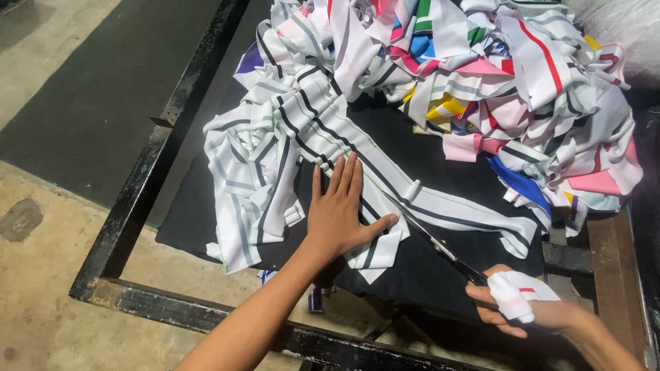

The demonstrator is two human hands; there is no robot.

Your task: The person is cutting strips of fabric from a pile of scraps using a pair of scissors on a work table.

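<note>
Concrete floor (41, 302): bare, from 7 to 10 o'clock.
Black metal frame (130, 213): rails bound the work surface at 9 and 6 o'clock.
Black cloth surface (426, 268): open patch toward 5 o'clock.
Pile of fabric scraps (509, 82): multicoloured, heaped from 12 to 3 o'clock.
Striped white fabric strip (454, 213): centre, running toward 4 o'clock.
Left hand (340, 216): fingers spread flat, pressing the strip.
Right hand (522, 306): at 5 o'clock, cloth-wrapped fingers curled through the handles of the scissors (433, 240), blades at the strip's edge.
</note>
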